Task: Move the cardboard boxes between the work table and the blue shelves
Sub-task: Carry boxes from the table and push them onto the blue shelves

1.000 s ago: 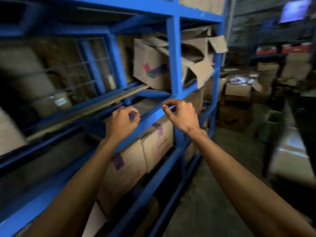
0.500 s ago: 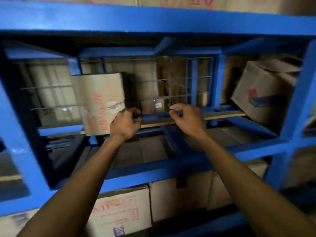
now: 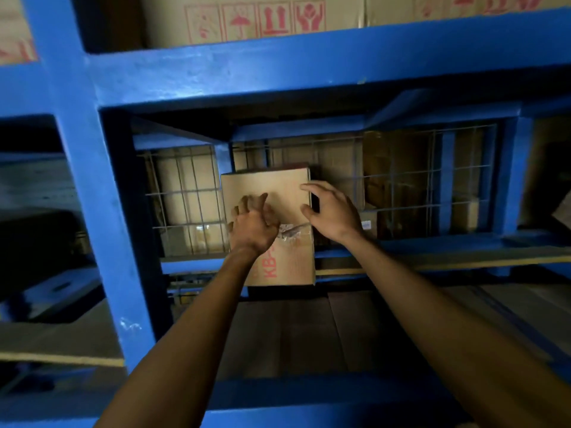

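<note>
Box [image 3: 279,193] between grips (neither closed).

I have both bare forearms reaching forward and upward from the bottom of the view, converging toward the middle. My left hand [image 3: 251,225] shows its back to me, wrist bent slightly, fingers curled loosely inward with the fingertips pointing up and a little right; I cannot tell whether its grip is closed on anything. My right hand [image 3: 332,211] sits just beside it, a small gap between them, a touch higher. Its palm faces left, fingers spread and gently curved, thumb held apart below the index finger, so the grip stands wide and empty. Both elbows lie out of view below the frame.
</note>
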